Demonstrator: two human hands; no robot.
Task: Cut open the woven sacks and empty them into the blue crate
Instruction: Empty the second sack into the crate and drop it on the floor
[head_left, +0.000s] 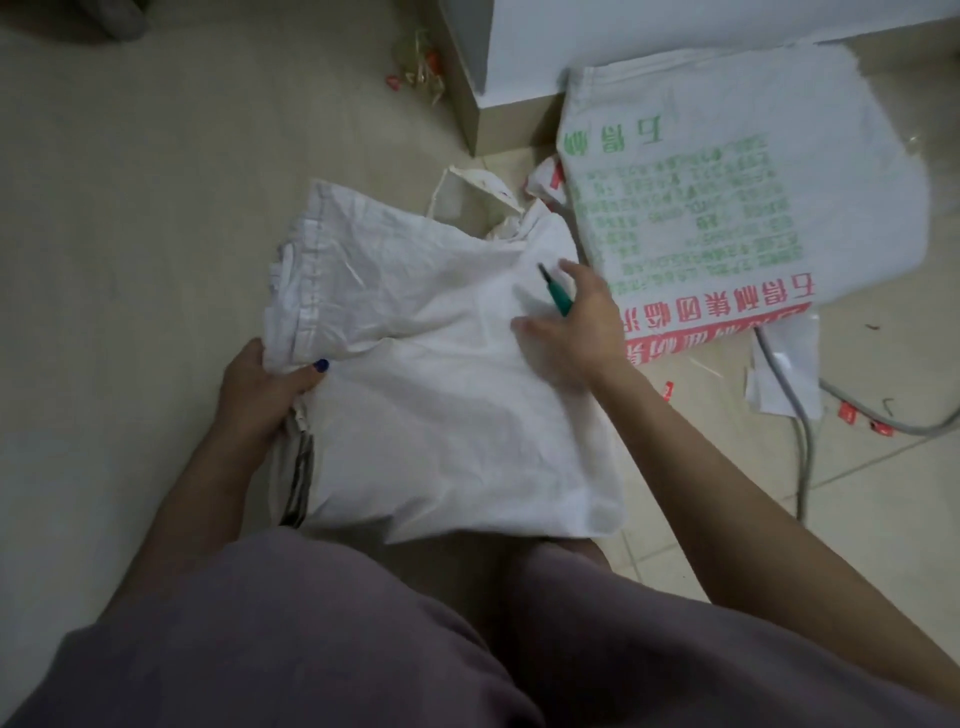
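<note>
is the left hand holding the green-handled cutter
No, the green-handled cutter is in the right hand, while the left hand grips the stitched edge of the plain white sack.

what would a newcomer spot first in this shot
The crumpled white sack fills the middle of the floor, just beyond the person's knees, with the left hand gripping its bunched stitched edge. The right hand rests on the sack's far right part, holding a green-handled tool. Behind it, upper right, lies a printed sack with green and red lettering.
</note>
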